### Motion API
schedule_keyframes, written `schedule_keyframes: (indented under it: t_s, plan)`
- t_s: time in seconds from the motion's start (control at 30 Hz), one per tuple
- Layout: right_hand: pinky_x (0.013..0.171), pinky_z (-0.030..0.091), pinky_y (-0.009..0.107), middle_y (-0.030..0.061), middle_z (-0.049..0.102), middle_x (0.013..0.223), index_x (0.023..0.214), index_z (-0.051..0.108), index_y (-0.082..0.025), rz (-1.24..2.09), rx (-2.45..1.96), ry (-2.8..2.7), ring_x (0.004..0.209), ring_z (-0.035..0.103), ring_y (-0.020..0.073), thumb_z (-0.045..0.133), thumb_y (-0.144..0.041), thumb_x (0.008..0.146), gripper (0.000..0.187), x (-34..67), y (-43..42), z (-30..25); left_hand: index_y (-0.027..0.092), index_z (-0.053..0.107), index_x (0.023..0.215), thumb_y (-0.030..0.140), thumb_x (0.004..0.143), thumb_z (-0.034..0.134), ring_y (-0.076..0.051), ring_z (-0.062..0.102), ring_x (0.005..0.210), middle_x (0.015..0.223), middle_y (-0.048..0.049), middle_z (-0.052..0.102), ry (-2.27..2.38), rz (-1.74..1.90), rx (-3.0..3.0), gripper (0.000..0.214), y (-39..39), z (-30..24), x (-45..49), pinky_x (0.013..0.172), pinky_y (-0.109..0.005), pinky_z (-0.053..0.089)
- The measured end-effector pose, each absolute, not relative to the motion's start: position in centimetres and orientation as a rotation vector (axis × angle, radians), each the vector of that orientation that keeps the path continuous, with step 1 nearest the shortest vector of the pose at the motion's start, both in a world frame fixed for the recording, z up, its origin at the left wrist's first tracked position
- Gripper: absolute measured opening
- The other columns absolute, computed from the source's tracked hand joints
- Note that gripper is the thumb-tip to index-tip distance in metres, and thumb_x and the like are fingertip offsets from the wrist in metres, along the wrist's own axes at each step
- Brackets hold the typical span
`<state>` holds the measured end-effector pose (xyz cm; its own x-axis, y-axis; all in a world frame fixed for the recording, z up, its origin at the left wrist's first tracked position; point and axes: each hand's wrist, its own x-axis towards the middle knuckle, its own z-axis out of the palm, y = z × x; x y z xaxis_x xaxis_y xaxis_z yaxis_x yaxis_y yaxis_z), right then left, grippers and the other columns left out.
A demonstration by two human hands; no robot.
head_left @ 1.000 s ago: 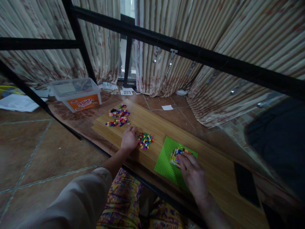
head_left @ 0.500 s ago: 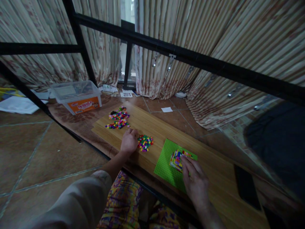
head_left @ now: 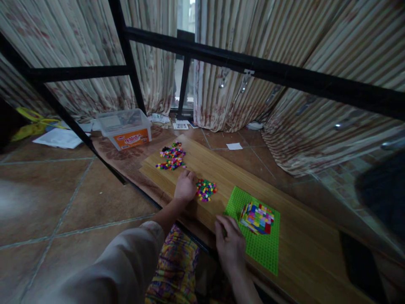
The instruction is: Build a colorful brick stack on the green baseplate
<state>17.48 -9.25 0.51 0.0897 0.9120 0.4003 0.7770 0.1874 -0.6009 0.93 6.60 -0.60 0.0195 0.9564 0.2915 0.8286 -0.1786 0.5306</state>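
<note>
My left hand (head_left: 186, 185) rests on the wooden board, fingers curled down beside a small pile of coloured toy bricks (head_left: 206, 190); whatever its fingertips hold is hidden. My right hand (head_left: 231, 242) hovers at the near left edge of a green baseplate (head_left: 264, 251). Its fingers are loosely bent with a gap to the thumb, and no brick shows between them. On the baseplate stands a layered block of multicoloured bricks (head_left: 257, 218), its top covered in small mixed pieces. It is apart from my right hand.
A larger brick pile (head_left: 172, 157) lies at the board's far left end. A clear plastic box with an orange label (head_left: 133, 139) stands beyond it. A dark flat object (head_left: 362, 264) lies on the wooden board (head_left: 303, 236) at right. A black metal frame (head_left: 221, 57) crosses in front.
My right hand has left the brick block and moved left to the baseplate's edge, uncovering the block's top. My left hand stays beside the small pile. The view has shifted slightly left.
</note>
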Motion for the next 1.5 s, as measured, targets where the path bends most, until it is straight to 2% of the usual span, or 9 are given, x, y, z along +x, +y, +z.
schedule_keyframes:
  t_s: [0.27, 0.57, 0.93, 1.17, 1.5]
  plan:
    - [0.083, 0.047, 0.031, 0.0053, 0.063, 0.098, 0.107, 0.068, -0.023, 0.203, -1.557, -1.872, 0.093, 0.058, 0.0188, 0.048, -0.019, 0.091, 0.025, 15.7, -4.4, 0.6, 0.018, 0.062, 0.087, 0.003, 0.077, 0.043, -0.019, 0.055, 0.089, 0.092, -0.0079, 0.059, 1.861, 0.946, 2.085, 0.026, 6.5, -0.7, 1.0, 0.085, -0.032, 0.046]
    - [0.081, 0.043, 0.031, 0.0055, 0.061, 0.091, 0.089, 0.067, -0.02, 0.124, -1.558, -1.955, 0.089, 0.055, 0.0194, 0.05, -0.02, 0.091, 0.017, 15.5, -2.8, 0.3, 0.018, 0.062, 0.089, 0.004, 0.077, 0.043, -0.02, 0.054, 0.091, 0.093, -0.0082, 0.06, 1.853, 0.97, 2.099, 0.026, 6.6, -1.0, 1.0, 0.087, -0.032, 0.046]
    - [0.081, 0.047, 0.031, 0.0043, 0.063, 0.092, 0.09, 0.066, -0.021, 0.302, -1.493, -1.602, 0.09, 0.059, 0.0166, 0.05, -0.03, 0.092, 0.018, 17.1, -6.3, 3.8, 0.018, 0.063, 0.088, 0.004, 0.077, 0.043, -0.019, 0.056, 0.089, 0.093, -0.008, 0.06, 1.829, 0.979, 2.059, 0.027, 6.8, -1.0, 0.9, 0.085, -0.032, 0.046]
    - [0.086, 0.048, 0.034, 0.0051, 0.066, 0.099, 0.093, 0.07, -0.022, 0.074, -1.651, -1.413, 0.094, 0.061, 0.0179, 0.057, -0.035, 0.089, 0.019, 23.6, -10.2, 5.1, 0.018, 0.064, 0.09, 0.005, 0.075, 0.044, -0.021, 0.056, 0.092, 0.094, -0.0078, 0.059, 1.835, 0.96, 2.085, 0.028, 6.9, -1.0, 0.9, 0.088, -0.033, 0.046]
    - [0.086, 0.049, 0.036, 0.0076, 0.067, 0.097, 0.093, 0.072, -0.019, -0.153, -1.67, -1.585, 0.091, 0.061, 0.0187, 0.054, -0.033, 0.091, 0.023, 26.6, -8.7, 4.6, 0.019, 0.064, 0.089, 0.007, 0.077, 0.043, -0.021, 0.056, 0.093, 0.095, -0.008, 0.059, 1.862, 0.91, 2.088, 0.027, 6.9, -0.8, 0.8, 0.087, -0.033, 0.046]
